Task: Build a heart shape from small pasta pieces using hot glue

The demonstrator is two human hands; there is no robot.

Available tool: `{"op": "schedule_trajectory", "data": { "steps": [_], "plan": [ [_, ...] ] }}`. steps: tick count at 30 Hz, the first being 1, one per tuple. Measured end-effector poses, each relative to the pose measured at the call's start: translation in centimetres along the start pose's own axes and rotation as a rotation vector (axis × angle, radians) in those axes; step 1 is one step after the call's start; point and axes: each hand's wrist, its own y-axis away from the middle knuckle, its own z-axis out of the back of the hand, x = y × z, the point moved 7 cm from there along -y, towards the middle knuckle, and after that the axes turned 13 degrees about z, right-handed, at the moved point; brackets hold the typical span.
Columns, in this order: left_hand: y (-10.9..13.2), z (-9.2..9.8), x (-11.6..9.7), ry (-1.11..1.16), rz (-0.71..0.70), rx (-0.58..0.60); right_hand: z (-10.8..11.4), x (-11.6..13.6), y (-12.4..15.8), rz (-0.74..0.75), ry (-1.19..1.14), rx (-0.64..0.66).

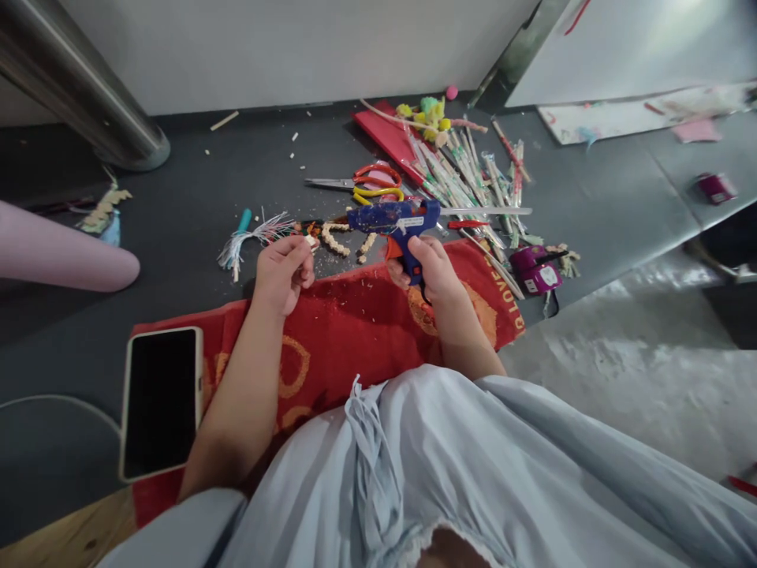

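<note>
In my right hand (434,264) is a blue hot glue gun (384,217), its nozzle pointing left and a clear glue stick (488,211) jutting from the back. My fingers wrap round its handle near the orange trigger. My left hand (284,272) pinches a small whitish piece (311,241) between thumb and finger, left of the nozzle. Just beyond, a curved beige beaded-looking strip (335,239) lies on the dark tabletop. Scissors (355,185) with red and yellow handles rest behind the glue gun. Under both forearms spreads a red towel (355,308) sprinkled with crumbs.
Plastic-wrapped sticks (455,170) pile up at right, beside a purple object (535,272). A tassel of pale strings (257,237) lies left. A dark-screened device (162,402) sits on the towel's left edge. At upper left stands a metal post (88,87).
</note>
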Motion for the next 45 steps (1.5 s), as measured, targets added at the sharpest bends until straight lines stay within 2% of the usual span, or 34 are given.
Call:
{"op": "schedule_trajectory", "data": {
  "steps": [11,16,23,45],
  "plan": [
    [0.3,0.1,-0.1,-0.036,0.012,-0.028,-0.2,-1.9,0.2,-0.047,0.001,0.058],
    [0.3,0.0,-0.1,-0.05,-0.022,-0.001,-0.6,-2.0,0.2,-0.063,-0.012,0.098],
    [0.1,0.4,0.2,-0.069,-0.031,-0.023,-0.6,-2.2,0.3,-0.122,0.026,0.091],
    [0.4,0.0,-0.3,-0.074,-0.041,-0.049,-0.8,-2.3,0.2,-0.109,0.019,0.119]
  ]
}}
